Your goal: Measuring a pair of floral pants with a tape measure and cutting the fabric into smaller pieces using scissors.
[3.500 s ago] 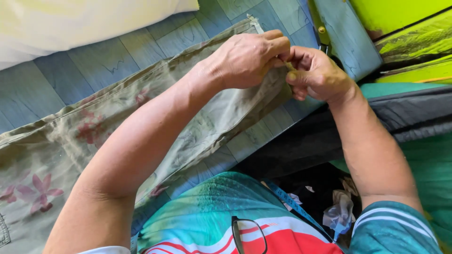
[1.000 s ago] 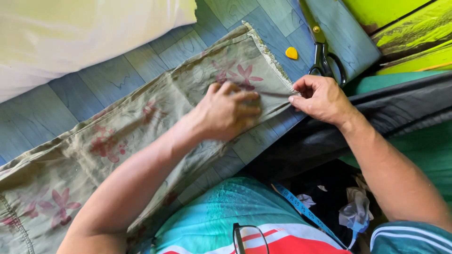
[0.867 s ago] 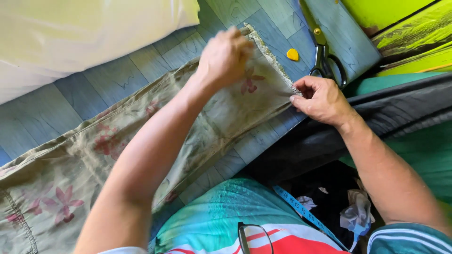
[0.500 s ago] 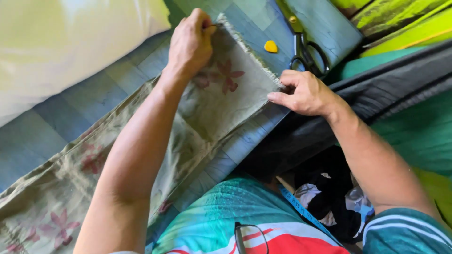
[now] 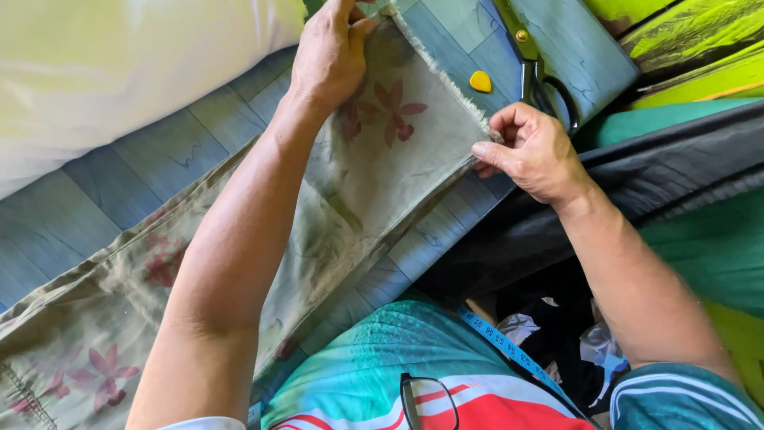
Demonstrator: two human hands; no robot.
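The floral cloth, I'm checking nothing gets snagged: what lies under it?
Under the floral cloth lies a blue plank-patterned tabletop, seen along both edges. The left hand and right hand pinch its frayed end. Anything beneath the cloth's middle is covered.

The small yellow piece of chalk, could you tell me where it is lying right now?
In the head view the yellow chalk lies on the blue floor near the top, between the frayed edge of the flowered cloth and the scissors, above the right hand.

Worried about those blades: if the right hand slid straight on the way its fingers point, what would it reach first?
Probably the yellow chalk, past the frayed cloth edge the right hand pinches; the scissors lie slightly right of that line, though depth is unclear.
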